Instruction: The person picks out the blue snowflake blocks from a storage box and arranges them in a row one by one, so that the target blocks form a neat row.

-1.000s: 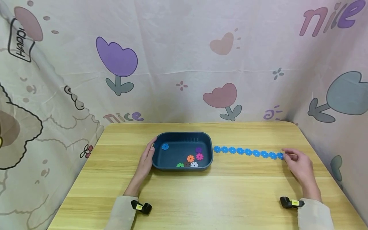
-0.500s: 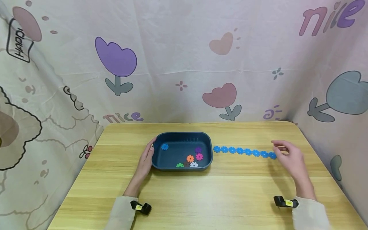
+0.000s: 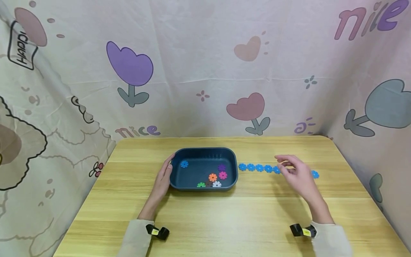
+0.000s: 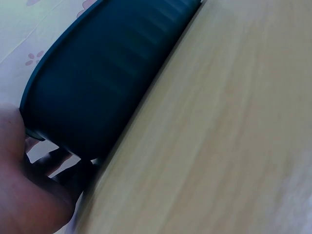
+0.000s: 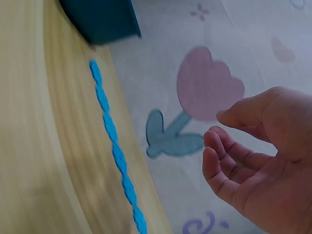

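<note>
My left hand (image 3: 163, 178) holds the left end of the dark blue tray (image 3: 235, 180), with the thumb at the rim; in the left wrist view, fingers (image 4: 51, 161) lie against the outer wall. Several blue notched plastic discs (image 3: 259, 167) form a line on the table, running right from near the tray. Over the right half of this line hovers my right hand (image 3: 298, 176), its fingers loosely bent and nothing between them. It hides some discs in the head view; the end disc (image 3: 315, 174) shows past it. The right wrist view shows the blue line (image 5: 111, 127) edge-on.
Inside the tray are a blue disc (image 3: 184, 164), a purple disc (image 3: 222, 167), a pink disc (image 3: 223, 175), an orange disc (image 3: 213, 177), a green disc (image 3: 201, 184), a white disc (image 3: 217, 184) and a brown one. A printed curtain (image 3: 192, 71) hangs behind the wooden table (image 3: 224, 221).
My right hand has let go of the line's right end, lifted and moved left above the discs. The left hand, tray and discs stay where they were.
</note>
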The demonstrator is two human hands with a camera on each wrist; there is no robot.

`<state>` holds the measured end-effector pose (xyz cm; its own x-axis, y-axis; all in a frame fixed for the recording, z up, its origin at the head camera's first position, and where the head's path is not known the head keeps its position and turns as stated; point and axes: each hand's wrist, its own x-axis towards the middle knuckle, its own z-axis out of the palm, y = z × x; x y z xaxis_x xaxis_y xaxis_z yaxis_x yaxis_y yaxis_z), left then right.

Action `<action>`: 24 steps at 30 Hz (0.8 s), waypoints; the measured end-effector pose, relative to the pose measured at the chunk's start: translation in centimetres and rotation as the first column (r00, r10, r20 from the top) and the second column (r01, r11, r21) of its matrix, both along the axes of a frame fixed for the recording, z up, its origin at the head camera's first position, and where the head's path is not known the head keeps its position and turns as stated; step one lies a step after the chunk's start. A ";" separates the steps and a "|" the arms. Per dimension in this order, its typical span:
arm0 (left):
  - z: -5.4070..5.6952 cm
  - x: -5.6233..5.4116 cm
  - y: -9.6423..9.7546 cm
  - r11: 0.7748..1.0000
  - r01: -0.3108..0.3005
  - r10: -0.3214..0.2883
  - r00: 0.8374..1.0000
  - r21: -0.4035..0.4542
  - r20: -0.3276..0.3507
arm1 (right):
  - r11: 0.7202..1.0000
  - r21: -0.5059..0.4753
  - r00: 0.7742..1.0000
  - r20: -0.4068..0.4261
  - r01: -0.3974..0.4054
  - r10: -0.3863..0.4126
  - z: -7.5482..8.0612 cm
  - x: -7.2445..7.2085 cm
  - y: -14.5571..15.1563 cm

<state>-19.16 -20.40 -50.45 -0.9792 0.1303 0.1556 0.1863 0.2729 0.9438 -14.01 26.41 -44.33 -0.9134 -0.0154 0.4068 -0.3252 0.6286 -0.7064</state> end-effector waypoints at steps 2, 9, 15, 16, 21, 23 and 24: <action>0.5 0.2 0.1 1.000 0.006 -0.006 1.000 0.010 0.012 | 1.000 0.010 1.000 0.005 -0.017 0.017 -0.1 0.0 -0.9; 3.2 1.6 0.7 1.000 0.020 -0.020 0.999 0.002 0.034 | 0.996 0.034 0.997 -0.003 -0.082 0.082 -0.2 0.1 -3.9; 2.3 1.1 0.5 1.000 0.016 -0.017 1.000 0.012 0.018 | 0.988 0.029 0.987 -0.040 -0.153 0.154 -0.2 0.0 -5.9; 1.8 0.9 0.4 1.000 0.015 -0.015 1.000 0.014 0.011 | 0.986 0.026 0.985 -0.042 -0.164 0.165 -0.2 0.0 -6.2; -0.1 0.0 0.1 1.000 0.016 -0.016 1.000 0.009 -0.018 | 0.975 -0.007 0.974 -0.052 -0.220 0.220 -0.1 -0.2 -8.0; -0.1 -0.1 0.0 1.000 0.014 -0.014 1.000 0.007 -0.019 | 0.969 -0.021 0.968 -0.054 -0.248 0.246 0.2 -0.5 -8.9; -0.1 -0.1 0.0 1.000 0.014 -0.014 1.000 0.007 -0.019 | 0.965 -0.028 0.964 -0.053 -0.262 0.261 0.3 -0.7 -9.4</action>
<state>-19.21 -20.40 -50.55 -0.9740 0.1430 0.1755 0.2084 0.2631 0.9420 -14.67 17.02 -44.02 -0.8585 -0.2360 0.4552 -0.5095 0.4924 -0.7057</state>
